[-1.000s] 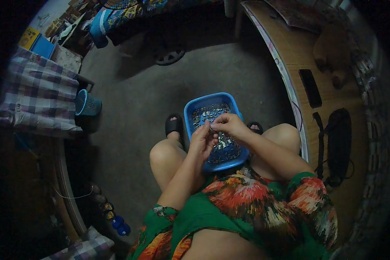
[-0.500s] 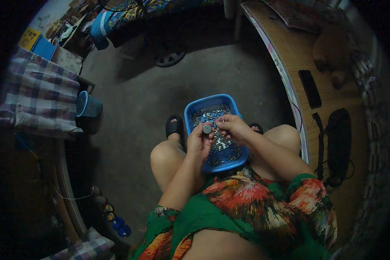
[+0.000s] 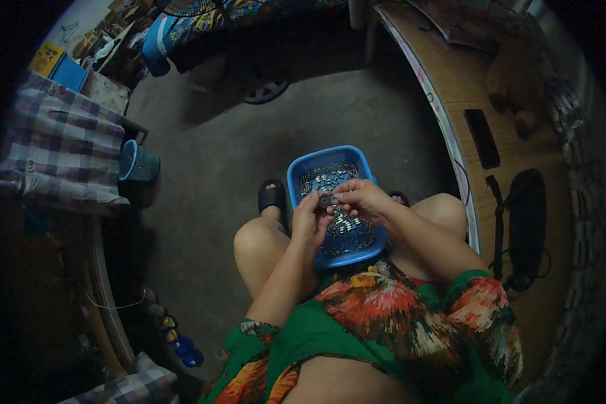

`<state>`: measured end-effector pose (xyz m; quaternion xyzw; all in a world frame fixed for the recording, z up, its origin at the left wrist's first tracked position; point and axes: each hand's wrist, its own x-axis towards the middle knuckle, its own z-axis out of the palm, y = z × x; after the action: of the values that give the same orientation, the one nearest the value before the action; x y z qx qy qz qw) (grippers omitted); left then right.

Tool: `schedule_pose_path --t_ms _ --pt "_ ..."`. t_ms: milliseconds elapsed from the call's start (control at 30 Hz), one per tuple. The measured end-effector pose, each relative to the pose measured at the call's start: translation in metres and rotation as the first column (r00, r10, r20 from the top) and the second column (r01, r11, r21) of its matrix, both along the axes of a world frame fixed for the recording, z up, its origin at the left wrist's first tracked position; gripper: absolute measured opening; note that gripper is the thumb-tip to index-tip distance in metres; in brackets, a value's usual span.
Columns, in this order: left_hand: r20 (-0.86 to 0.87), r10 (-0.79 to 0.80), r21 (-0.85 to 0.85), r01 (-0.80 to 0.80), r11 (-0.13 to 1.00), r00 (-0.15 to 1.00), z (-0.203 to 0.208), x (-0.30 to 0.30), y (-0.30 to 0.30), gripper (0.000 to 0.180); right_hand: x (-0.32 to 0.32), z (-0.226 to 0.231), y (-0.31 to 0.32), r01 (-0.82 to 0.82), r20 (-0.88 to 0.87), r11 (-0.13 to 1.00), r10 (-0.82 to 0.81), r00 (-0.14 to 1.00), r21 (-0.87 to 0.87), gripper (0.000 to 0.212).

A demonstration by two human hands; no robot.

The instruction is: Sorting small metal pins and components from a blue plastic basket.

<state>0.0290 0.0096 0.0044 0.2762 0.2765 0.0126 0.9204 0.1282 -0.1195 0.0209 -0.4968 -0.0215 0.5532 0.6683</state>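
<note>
A small round grey disc-like piece (image 3: 325,201) is pinched in the fingers of my left hand (image 3: 308,217). My right hand (image 3: 360,196) meets it from the other side, its thumb and fingertips closed at the disc's edge. Whatever those fingertips hold is too small to make out. Both hands are over a blue plastic basket (image 3: 293,180) standing between my feet. Many short, shiny metal pins (image 3: 344,224) lie loose in it, some partly hidden under my hands.
Along the right runs a wooden bench (image 3: 444,74) with a black phone (image 3: 481,138) and a dark strapped bag (image 3: 526,222). A teal bin (image 3: 139,163) stands at left beside a checked cloth (image 3: 67,145). Farther off is a fan base (image 3: 266,92).
My right fingertips have come in against the disc, which has shifted slightly right and tilted, so its face looks darker. The basket has stayed in place.
</note>
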Motion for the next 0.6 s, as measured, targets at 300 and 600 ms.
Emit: schedule_pose_path --t_ms 300,600 --pt "-0.041 -0.038 0.022 0.039 0.999 0.998 0.007 -0.001 -0.003 0.021 -0.003 0.002 0.0 0.028 0.084 0.996 -0.021 0.996 -0.085 0.014" --pt "-0.103 -0.059 0.016 0.061 0.998 0.993 0.017 0.0 -0.004 0.022 -0.003 0.005 0.004 0.059 0.168 0.988 -0.035 0.985 -0.143 0.016"
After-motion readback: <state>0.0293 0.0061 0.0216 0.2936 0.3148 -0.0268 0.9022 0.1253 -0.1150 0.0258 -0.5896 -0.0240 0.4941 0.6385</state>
